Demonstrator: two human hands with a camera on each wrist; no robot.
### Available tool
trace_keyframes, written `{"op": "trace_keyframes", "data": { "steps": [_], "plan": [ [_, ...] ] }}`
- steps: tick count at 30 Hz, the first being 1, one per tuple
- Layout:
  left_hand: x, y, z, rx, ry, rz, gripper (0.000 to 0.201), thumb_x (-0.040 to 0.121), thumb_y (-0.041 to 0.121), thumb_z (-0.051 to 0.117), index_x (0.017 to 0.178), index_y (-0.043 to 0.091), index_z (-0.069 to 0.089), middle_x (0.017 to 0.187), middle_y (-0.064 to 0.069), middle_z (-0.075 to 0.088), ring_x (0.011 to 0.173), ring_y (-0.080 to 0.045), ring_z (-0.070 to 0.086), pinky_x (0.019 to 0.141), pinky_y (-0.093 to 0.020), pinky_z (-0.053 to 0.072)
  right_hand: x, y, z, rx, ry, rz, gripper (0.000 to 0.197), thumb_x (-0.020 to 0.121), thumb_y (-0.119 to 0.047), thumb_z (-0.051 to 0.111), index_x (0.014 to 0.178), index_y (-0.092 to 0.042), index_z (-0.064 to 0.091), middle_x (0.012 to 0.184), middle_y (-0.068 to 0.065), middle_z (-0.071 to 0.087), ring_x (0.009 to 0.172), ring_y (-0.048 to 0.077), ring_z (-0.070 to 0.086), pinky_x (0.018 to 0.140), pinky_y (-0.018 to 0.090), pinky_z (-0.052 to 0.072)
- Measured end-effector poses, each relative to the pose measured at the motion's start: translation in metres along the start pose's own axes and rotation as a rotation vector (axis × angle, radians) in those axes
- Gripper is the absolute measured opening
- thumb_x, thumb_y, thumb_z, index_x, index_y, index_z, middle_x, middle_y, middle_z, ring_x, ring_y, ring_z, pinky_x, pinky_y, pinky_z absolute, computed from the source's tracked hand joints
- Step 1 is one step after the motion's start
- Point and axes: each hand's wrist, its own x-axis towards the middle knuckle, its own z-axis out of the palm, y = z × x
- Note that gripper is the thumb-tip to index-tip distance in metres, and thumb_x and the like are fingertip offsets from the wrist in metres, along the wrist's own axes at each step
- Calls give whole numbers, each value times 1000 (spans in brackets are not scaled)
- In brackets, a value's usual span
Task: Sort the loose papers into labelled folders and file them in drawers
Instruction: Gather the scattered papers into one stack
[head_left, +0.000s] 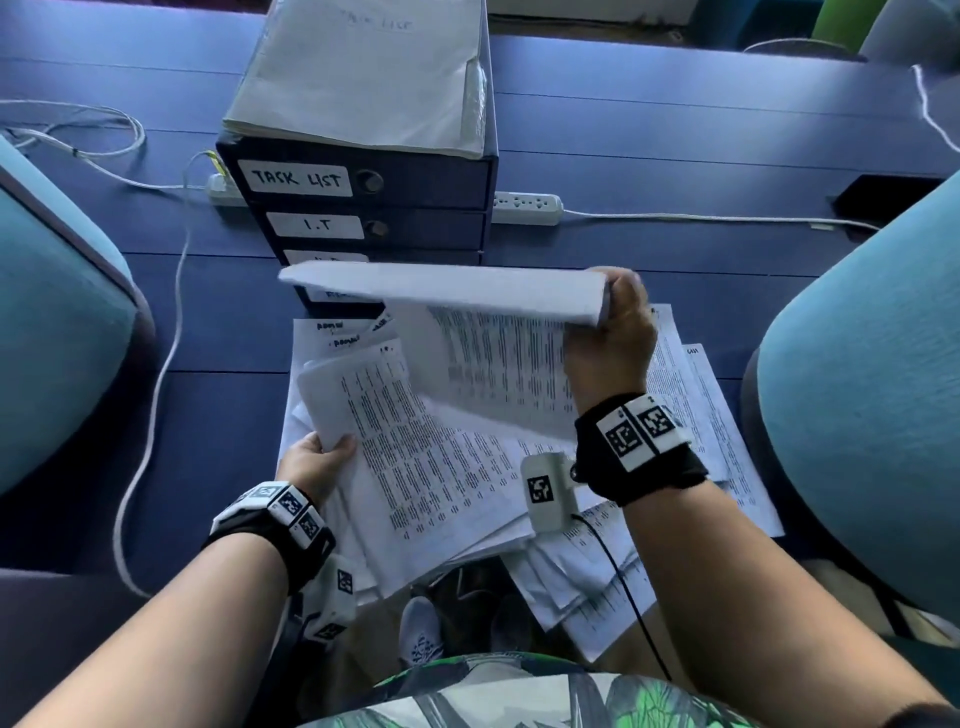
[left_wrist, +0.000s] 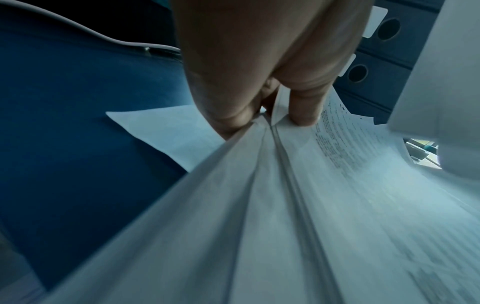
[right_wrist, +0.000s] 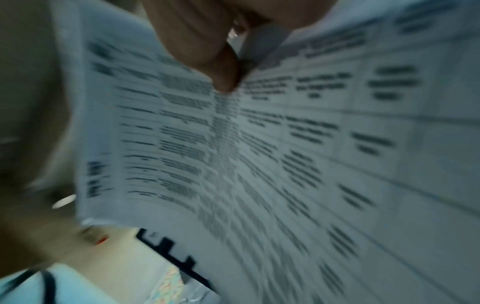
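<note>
My left hand (head_left: 324, 457) pinches the near left corner of a stack of printed papers (head_left: 415, 457), thumb on top; the left wrist view shows the fingers (left_wrist: 303, 107) clamped on the stack's edge (left_wrist: 285, 185). My right hand (head_left: 618, 317) grips the right edge of a printed sheet (head_left: 457, 293) and holds it lifted and curled over above the stack. In the right wrist view the sheet (right_wrist: 259, 154) is blurred, with a finger (right_wrist: 223, 70) pressed on it. More loose papers (head_left: 717, 415) lie spread beneath on the blue table (head_left: 675, 156).
A dark drawer unit (head_left: 363, 208) stands just behind the papers, with drawers labelled TASK LIST (head_left: 296, 179) and I.T (head_left: 317, 225). A pale folder (head_left: 363, 67) lies on top. A power strip (head_left: 527, 208) and cables (head_left: 156, 364) run behind it. Teal chairs (head_left: 872, 389) flank me.
</note>
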Motion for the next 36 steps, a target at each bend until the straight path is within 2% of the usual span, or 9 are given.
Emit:
{"op": "trace_keyframes", "data": {
  "steps": [4, 8, 10, 16, 20, 23, 29, 33, 36],
  "plan": [
    [0, 5, -1, -124, -29, -36, 27, 96, 31, 58, 101, 5, 65, 101, -15, 69, 90, -31, 66, 93, -43, 52, -23, 40, 5, -123, -252, 611, 8, 88, -17, 64, 94, -18, 59, 73, -6, 62, 63, 10, 61, 49, 16, 45],
    [7, 5, -4, -196, -15, -107, 71, 69, 73, 65, 104, 11, 67, 103, -12, 72, 98, -31, 68, 97, -45, 50, -52, 80, 11, -216, -389, 819, 3, 85, -15, 63, 88, -15, 63, 81, 6, 69, 75, 25, 68, 65, 35, 58],
    [10, -1, -5, -151, -45, -98, 86, 48, 72, 80, 104, 8, 69, 102, -14, 74, 97, -34, 70, 96, -50, 51, -64, 86, 15, -221, -413, 843, 5, 85, -15, 62, 89, -13, 63, 80, 8, 69, 71, 26, 65, 66, 40, 57],
    [9, -9, -13, 60, -74, -41, 66, 43, 47, 88, 97, 11, 72, 96, -10, 75, 93, -33, 71, 92, -51, 53, -71, 85, 20, -189, -514, 802, 8, 91, -15, 61, 93, -7, 60, 84, 11, 65, 66, 19, 56, 59, 32, 50],
    [12, -11, -15, 111, -64, -49, 35, 66, 21, 86, 96, 12, 72, 98, -11, 75, 93, -34, 70, 93, -53, 52, -68, 88, 15, -267, -459, 795, 24, 92, -19, 62, 115, -14, 62, 108, 2, 67, 85, 22, 64, 66, 29, 54],
    [13, -12, -13, 137, -41, -46, 24, 71, 12, 84, 92, 14, 72, 98, -11, 74, 94, -33, 70, 94, -52, 52, -67, 90, 12, -318, -447, 802, 20, 93, -13, 58, 112, -15, 63, 96, -1, 67, 84, 22, 66, 64, 32, 56],
    [-2, 4, -2, 166, -12, -16, 76, 58, 60, 84, 115, 15, 63, 111, -4, 71, 104, -25, 67, 97, -44, 51, -76, 75, 27, -350, -602, 705, 33, 94, -1, 47, 126, -4, 53, 113, 14, 62, 90, 27, 63, 73, 36, 55],
    [-23, 17, 12, 327, 2, 164, 28, 77, 13, 77, 95, 25, 59, 94, -2, 71, 89, -23, 69, 87, -42, 56, -83, 74, 35, -335, -703, 608, 24, 94, 0, 46, 113, -13, 55, 91, 2, 59, 75, 16, 57, 57, 25, 49],
    [-33, 33, 19, 204, -11, 213, 34, 80, -3, 71, 88, 28, 61, 89, 3, 69, 84, -15, 66, 74, -30, 54, -73, 87, 25, -382, -610, 568, 36, 95, -10, 53, 131, -17, 52, 111, 1, 60, 95, 15, 59, 79, 26, 53]
  ]
}}
